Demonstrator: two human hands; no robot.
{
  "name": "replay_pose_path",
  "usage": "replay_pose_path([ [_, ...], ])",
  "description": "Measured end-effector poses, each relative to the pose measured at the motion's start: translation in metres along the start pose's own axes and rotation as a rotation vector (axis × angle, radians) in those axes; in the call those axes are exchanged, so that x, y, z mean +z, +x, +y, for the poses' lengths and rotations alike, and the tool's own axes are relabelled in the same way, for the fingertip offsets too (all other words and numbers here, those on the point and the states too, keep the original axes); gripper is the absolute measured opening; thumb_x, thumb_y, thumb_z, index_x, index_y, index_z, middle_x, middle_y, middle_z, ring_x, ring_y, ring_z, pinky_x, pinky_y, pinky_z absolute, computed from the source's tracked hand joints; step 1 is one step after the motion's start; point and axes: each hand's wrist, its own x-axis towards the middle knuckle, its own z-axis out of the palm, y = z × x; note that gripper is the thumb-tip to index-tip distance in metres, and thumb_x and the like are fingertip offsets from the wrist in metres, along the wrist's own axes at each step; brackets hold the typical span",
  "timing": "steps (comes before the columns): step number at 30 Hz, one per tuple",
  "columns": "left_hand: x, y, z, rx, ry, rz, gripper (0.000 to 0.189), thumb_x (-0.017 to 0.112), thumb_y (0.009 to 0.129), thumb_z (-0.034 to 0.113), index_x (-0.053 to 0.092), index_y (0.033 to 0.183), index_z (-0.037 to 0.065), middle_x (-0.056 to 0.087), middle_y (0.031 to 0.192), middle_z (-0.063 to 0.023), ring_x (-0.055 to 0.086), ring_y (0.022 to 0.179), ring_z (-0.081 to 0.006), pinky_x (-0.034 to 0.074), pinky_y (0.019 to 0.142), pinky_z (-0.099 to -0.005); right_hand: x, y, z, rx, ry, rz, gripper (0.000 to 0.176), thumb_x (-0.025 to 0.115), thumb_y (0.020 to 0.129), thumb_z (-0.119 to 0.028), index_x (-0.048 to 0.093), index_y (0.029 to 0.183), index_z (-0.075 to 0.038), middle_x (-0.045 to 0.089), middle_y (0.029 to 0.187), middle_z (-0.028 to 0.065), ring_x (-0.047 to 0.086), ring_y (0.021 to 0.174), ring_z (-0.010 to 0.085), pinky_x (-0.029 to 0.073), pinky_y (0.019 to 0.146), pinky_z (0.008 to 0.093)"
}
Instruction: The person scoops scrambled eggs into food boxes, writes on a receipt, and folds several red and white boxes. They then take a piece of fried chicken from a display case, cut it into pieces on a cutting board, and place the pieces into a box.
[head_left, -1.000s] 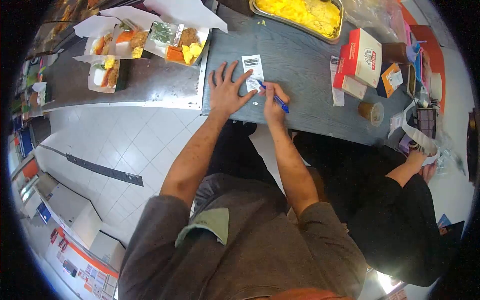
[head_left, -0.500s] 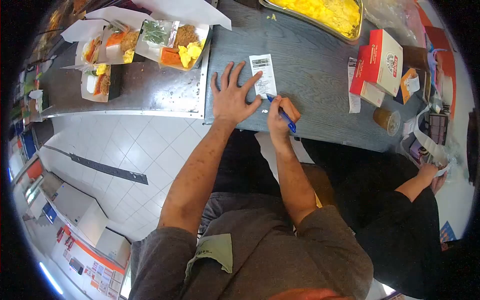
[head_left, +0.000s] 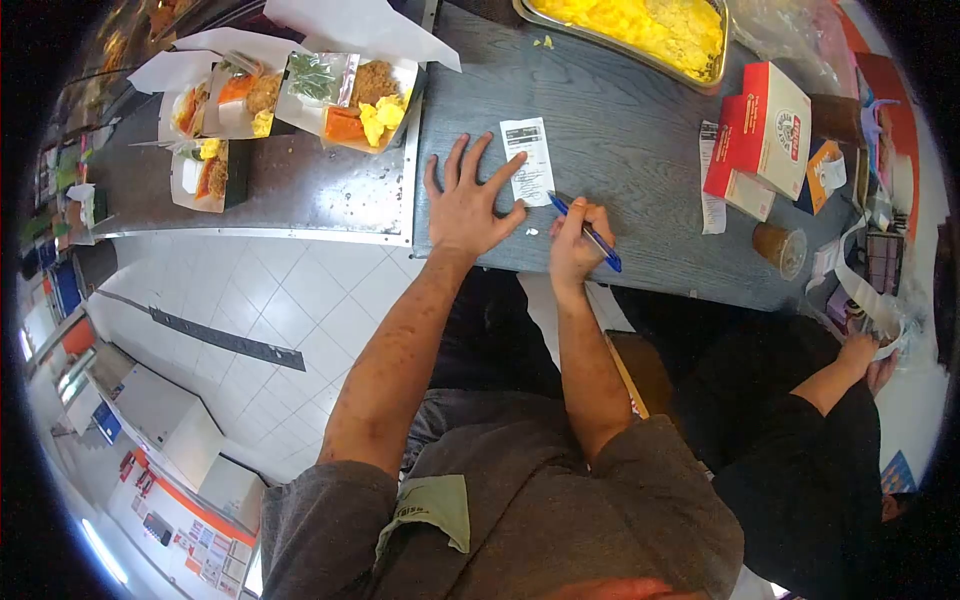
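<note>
Under the fingertips of my left hand (head_left: 470, 205) lies the left edge of a small printed receipt (head_left: 527, 165). That hand rests flat on the dark wood-grain table (head_left: 620, 150) with its fingers spread. My right hand (head_left: 580, 245) grips a blue pen (head_left: 600, 243), its tip at the lower right corner of the receipt. Handwritten marks cover the receipt's lower half. A small white scrap (head_left: 532, 232) sits on the table just below the receipt.
Open food boxes (head_left: 345, 100) with fried pieces and egg stand on the metal counter (head_left: 320, 200) at left. A tray of scrambled egg (head_left: 640, 30) is at the back. Right are red-and-white boxes (head_left: 775, 130), another receipt (head_left: 712, 180), a drink cup (head_left: 780, 250) and a person in black (head_left: 800, 450).
My right hand and the pen have shifted slightly right and down from the receipt's bottom edge to its lower right corner. More handwriting shows on the receipt. The left hand stays spread.
</note>
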Motion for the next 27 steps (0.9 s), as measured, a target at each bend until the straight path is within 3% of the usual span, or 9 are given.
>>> replay_pose_path([
  [5, -0.001, 0.001, 0.000, -0.008, 0.010, -0.011, 0.062, 0.063, 0.071, 0.047, 0.049, 0.132, 0.040, 0.034, 0.145, -0.0057, 0.022, 0.139, -0.0299, 0.011, 0.109, -0.0605, 0.016, 0.016, -0.019, 0.091, 0.281, 0.073, 0.011, 0.058, 0.092, -0.009, 0.058, 0.082, -0.003, 0.064, 0.077, 0.0119, 0.060, 0.060, 0.0141, 0.044, 0.052, 0.0268],
  [7, -0.001, 0.000, 0.000, -0.012, 0.017, -0.022, 0.067, 0.062, 0.071, 0.049, 0.045, 0.135, 0.040, 0.034, 0.145, -0.0056, 0.022, 0.139, -0.0289, 0.011, 0.110, -0.0600, 0.019, 0.037, -0.018, -0.537, -0.232, -0.061, 0.013, 0.063, 0.083, -0.003, 0.062, 0.096, -0.005, 0.065, 0.091, 0.0139, 0.064, 0.075, 0.0221, 0.049, 0.063, 0.0301],
  [10, -0.002, -0.001, 0.000, -0.010, 0.036, -0.034, 0.078, 0.061, 0.071, 0.050, 0.036, 0.142, 0.031, 0.034, 0.144, -0.0062, 0.022, 0.139, -0.0277, 0.010, 0.111, -0.0591, 0.023, 0.068, -0.023, -0.779, -0.386, -0.314, 0.037, 0.064, 0.075, -0.003, 0.062, 0.111, -0.009, 0.064, 0.102, 0.0101, 0.060, 0.098, 0.0273, 0.046, 0.083, 0.0365],
  [11, 0.000, 0.000, 0.000, -0.008, 0.032, -0.026, 0.078, 0.061, 0.071, 0.050, 0.036, 0.142, 0.031, 0.034, 0.144, -0.0062, 0.022, 0.139, -0.0277, 0.010, 0.111, -0.0591, 0.025, 0.069, -0.033, -0.833, -0.765, -0.479, 0.045, 0.061, 0.073, -0.005, 0.062, 0.117, -0.015, 0.060, 0.115, 0.0042, 0.051, 0.113, 0.0259, 0.039, 0.094, 0.0407],
  [14, 0.003, 0.000, -0.003, -0.082, -0.046, 0.005, 0.083, 0.059, 0.072, 0.051, 0.032, 0.144, 0.021, 0.033, 0.146, -0.0048, 0.021, 0.140, -0.0251, 0.012, 0.111, -0.0582, 0.029, 0.074, -0.037, -0.904, -0.966, -0.581, 0.045, 0.057, 0.077, -0.009, 0.062, 0.120, -0.022, 0.056, 0.121, 0.0001, 0.047, 0.117, 0.0244, 0.035, 0.098, 0.0428],
  [20, -0.012, -0.016, -0.014, 0.053, -0.208, 0.144, 0.083, 0.063, 0.073, 0.040, 0.031, 0.143, 0.009, 0.036, 0.141, -0.0133, 0.027, 0.136, -0.0312, 0.016, 0.112, -0.0525, 0.033, 0.095, -0.088, -0.868, -0.887, -0.507, 0.042, 0.062, 0.079, -0.013, 0.061, 0.120, -0.019, 0.055, 0.122, 0.0068, 0.047, 0.118, 0.0265, 0.035, 0.098, 0.0434],
  [22, -0.015, -0.025, -0.027, 0.160, -0.621, 0.359, 0.071, 0.067, 0.072, 0.024, 0.041, 0.136, 0.006, 0.042, 0.135, -0.0159, 0.035, 0.129, -0.0344, 0.025, 0.109, -0.0481, 0.050, 0.101, -0.120, -0.879, -0.859, -0.382, 0.043, 0.065, 0.078, -0.014, 0.060, 0.121, -0.016, 0.055, 0.124, 0.0096, 0.047, 0.119, 0.0282, 0.035, 0.099, 0.0424],
  [24, -0.038, -0.041, -0.047, 0.008, -0.634, 0.509, 0.062, 0.067, 0.073, 0.012, 0.045, 0.130, 0.002, 0.045, 0.130, -0.0189, 0.040, 0.123, -0.0381, 0.029, 0.106, -0.0443, 0.080, 0.096, -0.140, -0.720, -0.434, -0.523, 0.053, 0.073, 0.074, -0.013, 0.056, 0.124, -0.009, 0.054, 0.126, 0.0152, 0.051, 0.118, 0.0308, 0.040, 0.097, 0.0406],
  [27, -0.058, -0.045, -0.110, -0.266, -0.699, 0.640, 0.055, 0.064, 0.076, 0.010, 0.046, 0.127, 0.001, 0.047, 0.125, -0.0204, 0.041, 0.119, -0.0381, 0.030, 0.105, -0.0436, 0.141, 0.077, -0.176, -0.827, -0.371, -0.508, 0.075, 0.079, 0.071, -0.023, 0.043, 0.134, -0.007, 0.055, 0.124, 0.0183, 0.052, 0.117, 0.0330, 0.037, 0.100, 0.0440],
])
